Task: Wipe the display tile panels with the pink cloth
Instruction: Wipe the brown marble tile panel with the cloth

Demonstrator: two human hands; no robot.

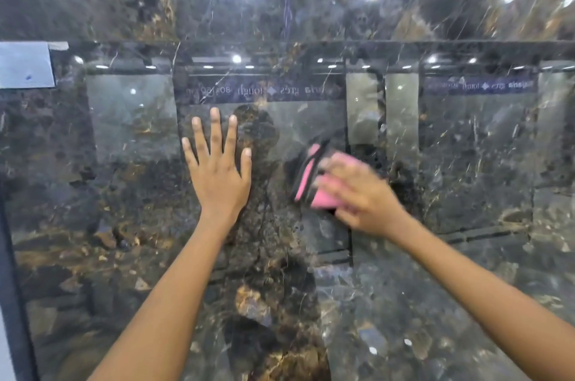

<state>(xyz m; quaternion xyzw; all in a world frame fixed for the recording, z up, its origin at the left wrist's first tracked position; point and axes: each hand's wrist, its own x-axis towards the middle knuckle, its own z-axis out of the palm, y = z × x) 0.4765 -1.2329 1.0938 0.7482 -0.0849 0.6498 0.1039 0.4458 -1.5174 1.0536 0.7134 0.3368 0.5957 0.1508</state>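
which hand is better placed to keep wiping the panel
Right. The right hand already holds the pink cloth against the tile panel; the left hand lies flat on it, empty.

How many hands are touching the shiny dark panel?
2: the left hand lies flat on the tile panel; the right hand, blurred, presses the pink cloth against it.

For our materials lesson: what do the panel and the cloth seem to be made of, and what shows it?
Panel: likely polished marble-look tile, possibly stone; dark veined pattern, glossy enough to mirror ceiling lights. Cloth: soft pink fabric with dark edging, perhaps microfibre; it is folded under the right hand, though blurred.
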